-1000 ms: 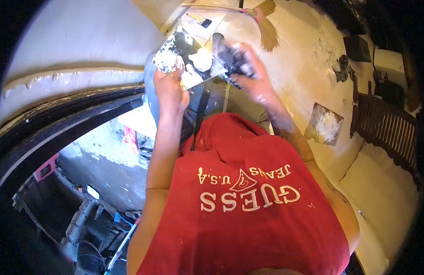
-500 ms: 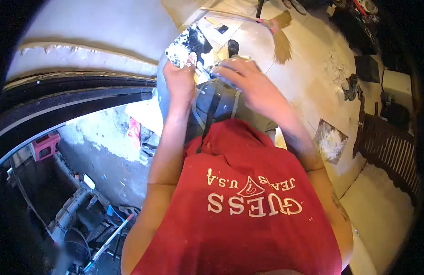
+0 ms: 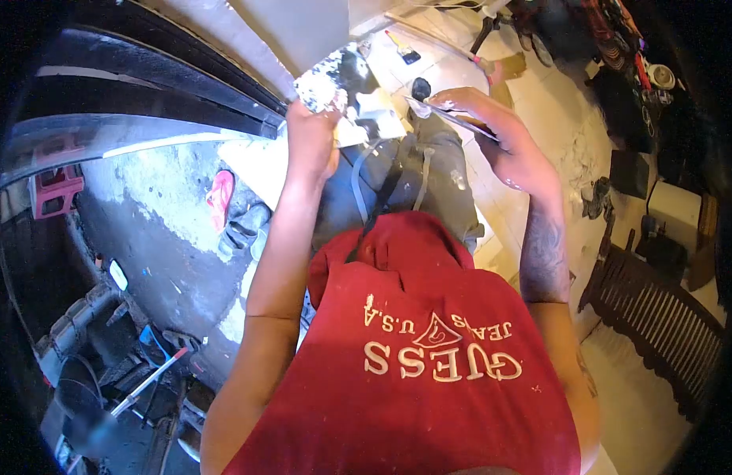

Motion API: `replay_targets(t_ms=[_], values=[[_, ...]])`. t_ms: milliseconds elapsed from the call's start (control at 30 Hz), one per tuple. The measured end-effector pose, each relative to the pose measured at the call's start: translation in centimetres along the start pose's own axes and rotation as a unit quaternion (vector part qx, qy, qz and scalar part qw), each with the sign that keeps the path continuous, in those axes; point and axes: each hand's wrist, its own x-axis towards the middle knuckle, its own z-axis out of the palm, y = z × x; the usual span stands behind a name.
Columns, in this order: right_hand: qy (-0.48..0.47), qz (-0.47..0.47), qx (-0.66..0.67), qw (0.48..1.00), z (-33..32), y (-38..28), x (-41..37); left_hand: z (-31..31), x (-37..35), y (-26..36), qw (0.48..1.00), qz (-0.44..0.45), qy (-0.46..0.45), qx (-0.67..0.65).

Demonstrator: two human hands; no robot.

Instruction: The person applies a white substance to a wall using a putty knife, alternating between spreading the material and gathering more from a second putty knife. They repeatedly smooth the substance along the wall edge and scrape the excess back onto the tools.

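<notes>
My left hand (image 3: 309, 142) grips the lower edge of a flat board (image 3: 331, 82), dark and smeared with white paste. Pale, bright pieces (image 3: 379, 113) show beside the board, too washed out to make out. To the right, my right hand (image 3: 504, 142) is closed round a thin flat blade tool (image 3: 463, 122), whose tip carries some whitish paste and points toward the board. A gap separates the tool from the board. Below both hands are my grey trousers (image 3: 437, 178).
A brush (image 3: 404, 49) and a broom (image 3: 504, 69) lie on the tiled floor ahead. Dark rails (image 3: 160, 87) run along the left. Pink slippers (image 3: 220, 199) and a pink crate (image 3: 59, 186) are lower left. A slatted wooden piece (image 3: 659, 317) stands at right.
My right hand has moved right, away from the board, and the blade tool now shows clearly in it. The view has turned, shifting the rails and floor objects. My left hand still holds the board.
</notes>
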Motion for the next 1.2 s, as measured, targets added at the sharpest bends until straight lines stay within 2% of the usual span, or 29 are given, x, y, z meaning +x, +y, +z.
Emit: replay_targets(t_ms=[100,200,267,333,467,500,567,633,667,733,800,833,867,933,1033,1100,1133,1167,1200], values=[[-0.042,-0.040,-0.090,0.994,0.5,-1.7,1.5,0.5,-0.5,-0.4,0.997,0.026,-0.008,0.067],[-0.078,0.004,-0.166,0.983,2.5,-2.0,1.7,0.8,-1.0,-0.5,0.985,0.069,-0.018,0.159],[-0.073,-0.002,-0.181,0.981,3.9,-1.7,1.1,0.7,-1.2,-0.7,0.974,0.088,-0.020,0.206],[-0.065,-0.018,-0.195,0.978,4.9,-1.3,1.2,0.4,-0.9,-1.1,0.978,0.090,-0.013,0.187],[-0.147,-0.017,-0.163,0.975,4.9,-0.5,-0.1,-1.0,-1.2,-2.2,0.969,0.080,0.043,0.231],[-0.177,-0.012,-0.143,0.974,4.6,0.0,-0.4,-0.9,-0.9,-1.5,0.992,0.049,0.041,0.108],[-0.238,-0.002,-0.110,0.965,3.6,0.8,-1.0,-0.8,-0.2,0.5,0.992,0.062,0.021,0.109],[-0.121,0.011,0.003,0.993,0.9,0.3,-0.9,-0.4,1.0,1.6,0.995,0.076,-0.015,0.065],[-0.065,0.016,0.064,0.996,-0.1,-0.1,-0.9,-0.5,0.9,1.6,0.998,0.040,-0.023,0.047],[0.051,0.022,0.040,0.998,-0.6,-0.6,-0.8,0.0,1.0,2.1,0.998,-0.027,-0.054,0.017],[0.156,0.050,0.057,0.985,1.2,-0.5,-0.8,1.2,0.5,1.0,0.996,-0.049,-0.041,-0.054],[0.142,-0.076,0.105,0.981,2.4,0.5,-0.3,2.0,0.1,0.8,0.993,-0.072,-0.033,-0.083],[0.123,-0.045,-0.048,0.990,3.6,0.5,-0.2,2.6,-0.1,0.5,0.989,-0.097,-0.022,-0.111],[0.143,0.011,-0.073,0.987,6.0,1.5,-1.1,1.1,0.5,-0.8,0.984,-0.125,-0.052,-0.119],[-0.006,0.044,-0.175,0.984,6.3,4.6,-3.1,-0.2,0.5,-0.4,0.980,-0.118,-0.050,-0.149],[0.000,0.077,-0.119,0.990,6.3,6.6,-4.7,1.0,-0.6,1.8,0.983,-0.109,-0.035,-0.144],[-0.002,0.086,-0.096,0.992,5.6,6.9,-4.5,1.4,-0.3,2.4,0.991,-0.072,-0.037,-0.106],[0.050,0.043,-0.082,0.994,4.6,6.8,-4.5,1.6,-0.1,2.5,0.996,-0.038,-0.033,-0.069],[0.061,0.027,-0.096,0.993,3.6,5.2,-3.9,1.6,-0.1,2.4,0.999,-0.008,-0.027,-0.031]])
